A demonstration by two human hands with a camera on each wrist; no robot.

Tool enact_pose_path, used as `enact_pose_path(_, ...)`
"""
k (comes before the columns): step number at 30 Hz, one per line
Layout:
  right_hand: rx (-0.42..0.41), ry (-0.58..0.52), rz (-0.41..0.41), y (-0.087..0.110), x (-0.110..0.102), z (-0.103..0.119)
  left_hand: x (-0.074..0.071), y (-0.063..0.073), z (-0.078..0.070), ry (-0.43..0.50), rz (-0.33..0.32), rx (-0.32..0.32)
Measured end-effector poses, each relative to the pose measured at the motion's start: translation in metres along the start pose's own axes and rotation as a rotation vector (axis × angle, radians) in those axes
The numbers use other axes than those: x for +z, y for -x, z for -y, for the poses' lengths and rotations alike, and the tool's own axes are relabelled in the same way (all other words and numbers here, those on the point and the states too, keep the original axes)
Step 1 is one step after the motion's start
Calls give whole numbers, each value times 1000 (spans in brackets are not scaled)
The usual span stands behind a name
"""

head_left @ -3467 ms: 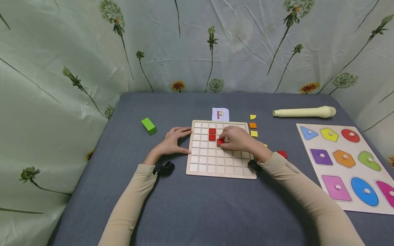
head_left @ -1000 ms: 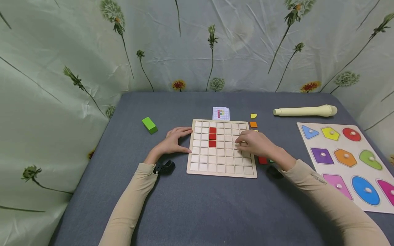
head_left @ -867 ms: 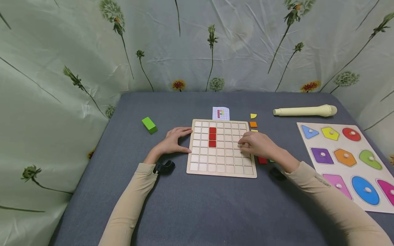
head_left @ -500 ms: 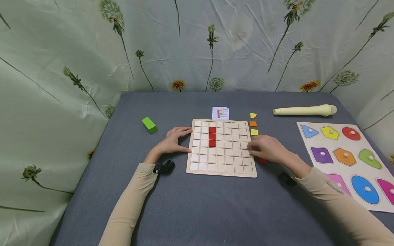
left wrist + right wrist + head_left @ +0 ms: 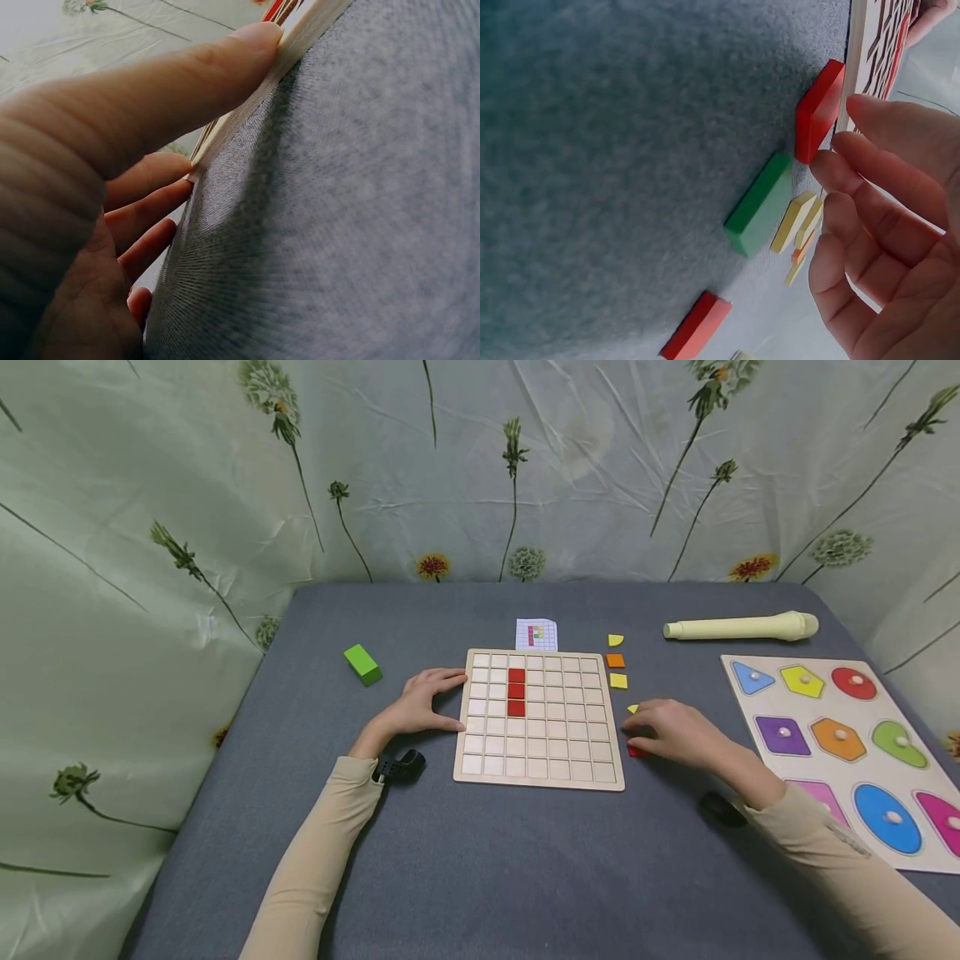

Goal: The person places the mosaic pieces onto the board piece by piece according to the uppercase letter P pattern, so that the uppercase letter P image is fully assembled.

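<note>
A wooden grid board (image 5: 540,768) lies on the table with a column of red square tiles (image 5: 517,690) in its cells. At its left edge my left hand (image 5: 417,706) rests, thumb and fingers spread along the rim; in the left wrist view the thumb tip touches the wooden edge (image 5: 300,37). My right hand (image 5: 678,735) is just off the board's right side, fingers loosely bent and holding nothing. Beside its thumb and fingertips lies a red tile (image 5: 820,112), near a green tile (image 5: 759,206) that the hand hides in the head view.
Yellow (image 5: 618,681) and orange (image 5: 615,661) pieces line the board's right side. Behind it lies a pattern card (image 5: 536,634). A green block (image 5: 363,665) is at left, a cream microphone-shaped object (image 5: 741,627) at back right, and a knobbed shape puzzle (image 5: 817,702) at right.
The red tile my right hand pinched earlier now sits in the column as its third tile. That hand has withdrawn rightward off the board to the loose pieces. My left hand stays put.
</note>
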State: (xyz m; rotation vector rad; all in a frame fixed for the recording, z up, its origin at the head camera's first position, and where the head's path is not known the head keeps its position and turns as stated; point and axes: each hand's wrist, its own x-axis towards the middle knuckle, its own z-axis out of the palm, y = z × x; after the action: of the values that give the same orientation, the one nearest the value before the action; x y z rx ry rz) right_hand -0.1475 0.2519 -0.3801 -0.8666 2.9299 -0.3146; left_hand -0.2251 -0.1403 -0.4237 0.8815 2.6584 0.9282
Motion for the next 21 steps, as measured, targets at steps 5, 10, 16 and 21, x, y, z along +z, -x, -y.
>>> enact_pose_path(5,-8,-2,15,6,0,-1,0,0,-1,0,2,-4)
enact_pose_path(10,-2,10,17,9,0,2,-1,0,-1,-8,2,-1)
enact_pose_path(16,-9,18,12,7,2,6,-1,0,0,-11,3,-5)
enact_pose_path(21,-14,37,-11,5,3,7,-1,1,-2,-22,4,4)
